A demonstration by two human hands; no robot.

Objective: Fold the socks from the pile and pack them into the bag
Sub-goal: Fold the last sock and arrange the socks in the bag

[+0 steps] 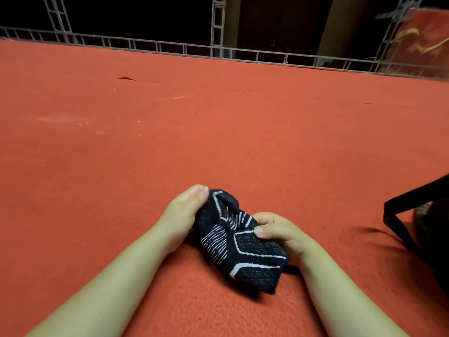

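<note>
A black sock with white stripes and line patterns (243,246) lies bunched on the red carpet in front of me. My left hand (182,212) grips its far, rolled end, with the thumb on top near the cuff. My right hand (279,231) pinches the sock's right side, thumb pressed on the patterned top. At the right edge stands a black bag (435,229), only partly in view, with a black strap hanging down toward the carpet. No pile of other socks is in view.
The red carpet (194,130) stretches far ahead and to the left. A grey metal lattice railing (218,49) borders its far edge, with dark space behind. A red panel (425,40) leans at the top right.
</note>
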